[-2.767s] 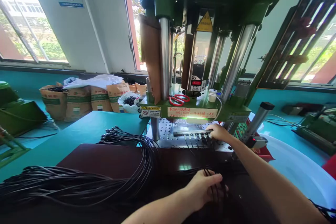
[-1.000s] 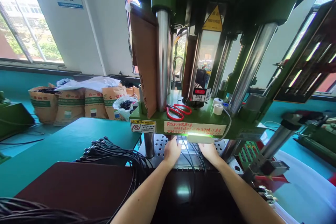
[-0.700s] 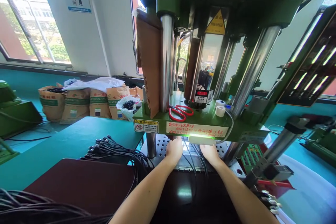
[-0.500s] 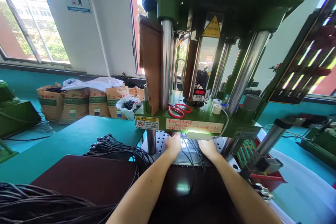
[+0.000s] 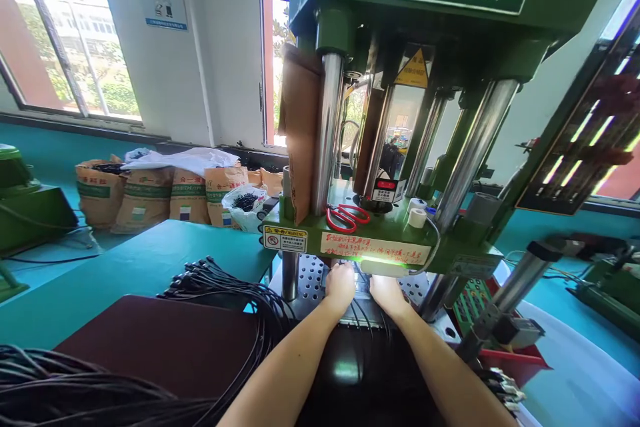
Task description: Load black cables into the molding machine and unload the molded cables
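Both arms reach in under the lower beam of a green press (image 5: 453, 250). My left hand (image 5: 341, 288) is closed with its fingers curled, over the left part of a metal mould plate (image 5: 361, 332). My right hand (image 5: 387, 293) is bent inward over the right part, its fingers partly hidden. Thin black cables (image 5: 361, 312) come out between and beside the hands and hang over the plate's front edge. What the fingertips grip is too hidden to tell. A perforated metal bed (image 5: 311, 277) lies around the mould.
Red-handled scissors (image 5: 347, 217) lie on the press beam. Bundled black cables (image 5: 215, 283) rest to the left by a dark brown board (image 5: 165, 340), with more cables (image 5: 75, 387) in front. On the right stand a steel post (image 5: 520, 287) and a red bin (image 5: 520, 357). Sacks (image 5: 145, 197) line the wall.
My hands have come closer together over the mould plate, with the left hand shifting right. Less of the cables shows between them. The head view has moved slightly, showing more of the press top.
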Demonstrator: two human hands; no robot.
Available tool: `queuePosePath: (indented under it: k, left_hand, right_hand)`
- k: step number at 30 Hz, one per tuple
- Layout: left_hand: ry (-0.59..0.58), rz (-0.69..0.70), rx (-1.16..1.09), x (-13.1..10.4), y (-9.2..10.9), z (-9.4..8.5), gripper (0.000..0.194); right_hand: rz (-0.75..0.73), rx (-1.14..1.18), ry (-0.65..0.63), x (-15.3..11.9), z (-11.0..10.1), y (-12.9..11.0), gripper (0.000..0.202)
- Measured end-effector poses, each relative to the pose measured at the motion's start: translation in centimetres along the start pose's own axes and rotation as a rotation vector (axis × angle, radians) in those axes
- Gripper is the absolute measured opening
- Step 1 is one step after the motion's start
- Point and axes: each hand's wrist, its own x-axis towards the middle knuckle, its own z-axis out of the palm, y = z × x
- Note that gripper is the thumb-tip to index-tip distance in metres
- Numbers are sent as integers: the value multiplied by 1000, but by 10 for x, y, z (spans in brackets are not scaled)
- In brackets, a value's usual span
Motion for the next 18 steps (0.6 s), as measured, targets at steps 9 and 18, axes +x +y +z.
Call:
queuePosePath:
  k: [9, 18]
  left_hand:
    - [34, 64, -40, -7, 25, -12, 30]
    - [-14, 82, -62, -4, 18, -3, 32]
  right_hand:
    - [-111, 17, 55, 2, -12, 2, 32]
    - [-146, 31, 94, 6, 7, -8, 33]
